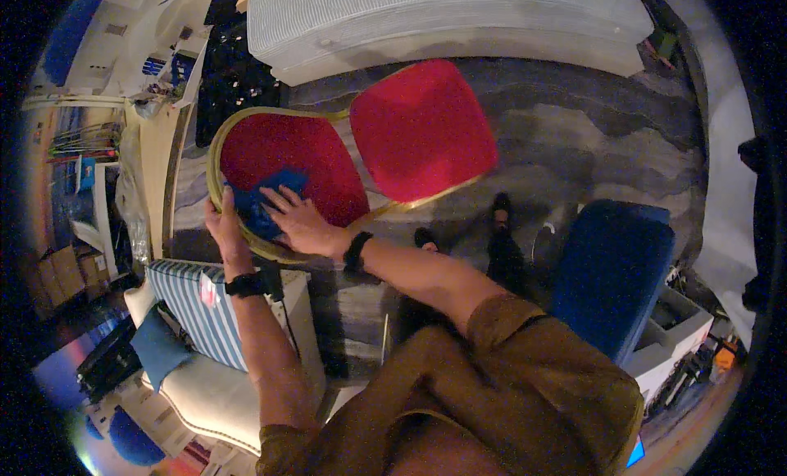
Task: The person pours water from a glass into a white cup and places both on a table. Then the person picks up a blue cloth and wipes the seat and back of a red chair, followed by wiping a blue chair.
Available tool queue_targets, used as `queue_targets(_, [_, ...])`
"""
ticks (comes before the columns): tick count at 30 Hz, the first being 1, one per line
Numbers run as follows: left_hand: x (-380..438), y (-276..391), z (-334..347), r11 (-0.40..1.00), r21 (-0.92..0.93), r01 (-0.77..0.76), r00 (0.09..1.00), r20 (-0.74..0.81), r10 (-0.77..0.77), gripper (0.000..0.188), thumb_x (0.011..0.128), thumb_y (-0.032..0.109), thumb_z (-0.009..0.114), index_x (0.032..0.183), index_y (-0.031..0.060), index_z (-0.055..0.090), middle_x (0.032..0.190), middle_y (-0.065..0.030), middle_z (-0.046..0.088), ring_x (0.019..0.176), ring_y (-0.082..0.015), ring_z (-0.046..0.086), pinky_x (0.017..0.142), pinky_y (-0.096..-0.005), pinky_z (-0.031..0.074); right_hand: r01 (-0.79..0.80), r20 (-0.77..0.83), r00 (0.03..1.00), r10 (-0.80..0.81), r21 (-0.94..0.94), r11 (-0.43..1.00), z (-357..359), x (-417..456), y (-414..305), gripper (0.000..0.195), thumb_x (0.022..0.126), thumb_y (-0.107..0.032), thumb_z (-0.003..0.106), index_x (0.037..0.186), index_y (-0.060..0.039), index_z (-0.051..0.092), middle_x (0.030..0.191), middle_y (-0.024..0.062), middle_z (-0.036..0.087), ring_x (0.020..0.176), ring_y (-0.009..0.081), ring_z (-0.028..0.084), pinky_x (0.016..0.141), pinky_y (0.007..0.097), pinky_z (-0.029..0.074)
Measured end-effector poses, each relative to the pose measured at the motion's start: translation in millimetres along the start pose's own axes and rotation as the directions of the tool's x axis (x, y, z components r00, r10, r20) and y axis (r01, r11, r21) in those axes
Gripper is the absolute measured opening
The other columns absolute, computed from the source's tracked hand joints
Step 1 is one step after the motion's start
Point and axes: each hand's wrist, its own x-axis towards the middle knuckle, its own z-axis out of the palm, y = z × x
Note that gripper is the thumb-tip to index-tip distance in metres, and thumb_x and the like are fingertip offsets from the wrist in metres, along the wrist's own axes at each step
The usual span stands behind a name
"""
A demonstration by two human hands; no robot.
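A chair with red upholstery stands before me, its seat (424,131) on the right and its rounded backrest (283,141) on the left. A gold-coloured frame (215,144) borders the backrest. My right hand (301,221) presses a blue cloth (286,179) against the lower part of the red backrest, fingers spread over it. At the frame's outer edge, my left hand (229,230) grips the rim, thumb on the near side. Part of the cloth reaches close to that thumb. Both wrists wear dark bands.
A white ribbed bench or bed-like piece (449,36) stands beyond the chair. To the right is a blue padded seat (615,267) beside a white drawer unit (676,328). At lower left stands a cream sofa (203,390) with a striped back. The floor (553,131) is wavy-patterned grey.
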Motion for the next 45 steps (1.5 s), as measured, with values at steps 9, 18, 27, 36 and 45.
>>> queue_targets(9, [-42.8, 73.4, 96.0, 0.931, -0.346, 0.119, 0.992, 0.015, -0.121, 0.028, 0.093, 0.016, 0.077, 0.113, 0.0049, 0.062, 0.099, -0.0014, 0.064, 0.086, -0.0128, 0.06, 0.075, -0.0295, 0.049, 0.116, -0.142, 0.985, -0.095, 0.143, 0.983, -75.4, -48.9, 39.3, 0.075, 0.09, -0.034, 0.072, 0.151, -0.0034, 0.04, 0.163, 0.0202, 0.029, 0.142, 0.0461, 0.034, 0.112, 0.0563, 0.037])
queue_targets(18, [-94.0, 144.8, 171.3, 0.954, -0.264, 0.138, 0.99, 0.045, -0.131, 0.037, 0.091, 0.012, 0.077, 0.12, 0.0025, 0.056, 0.105, -0.0049, 0.063, 0.089, -0.0157, 0.061, 0.077, -0.0302, 0.05, 0.103, -0.283, 0.956, -0.072, 0.097, 0.99, -160.9, -109.3, 22.2, 0.097, 0.081, -0.058, 0.073, 0.147, 0.0044, 0.04, 0.16, 0.0233, 0.03, 0.138, 0.047, 0.035, 0.114, 0.0584, 0.033])
queue_targets(27, [-121.3, 189.1, 224.2, 0.988, -0.105, -0.11, 0.98, 0.153, 0.125, 0.051, 0.079, -0.004, 0.067, 0.127, 0.0006, 0.05, 0.113, -0.0081, 0.058, 0.1, -0.0185, 0.056, 0.09, -0.032, 0.048, 0.146, -0.394, 0.914, -0.093, 0.106, 0.984, -214.6, -132.9, 43.8, 0.102, 0.078, -0.059, 0.079, 0.148, 0.0012, 0.038, 0.155, 0.0228, 0.036, 0.136, 0.0439, 0.038, 0.114, 0.052, 0.033])
queue_targets(36, [-152.8, 202.3, 221.9, 0.996, -0.081, -0.041, 0.979, 0.196, 0.056, 0.056, 0.078, -0.006, 0.066, 0.13, 0.0059, 0.048, 0.101, -0.0022, 0.05, 0.088, -0.0132, 0.051, 0.077, -0.0276, 0.045, 0.181, -0.345, 0.931, -0.12, 0.15, 0.972, -218.5, -158.3, 42.9, 0.101, 0.082, -0.062, 0.074, 0.148, 0.0027, 0.035, 0.156, 0.0251, 0.03, 0.135, 0.0459, 0.037, 0.114, 0.0539, 0.033])
queue_targets(45, [-131.7, 197.8, 211.9, 0.998, -0.029, -0.052, 0.956, 0.286, 0.058, 0.057, 0.075, -0.006, 0.068, 0.129, 0.0056, 0.051, 0.096, -0.0004, 0.051, 0.087, -0.0114, 0.05, 0.076, -0.0249, 0.043, 0.179, -0.429, 0.896, -0.113, 0.116, 0.977, -186.9, -138.8, 51.2, 0.086, 0.081, -0.045, 0.076, 0.144, 0.0014, 0.039, 0.15, 0.0267, 0.036, 0.131, 0.0494, 0.039, 0.112, 0.0577, 0.035])
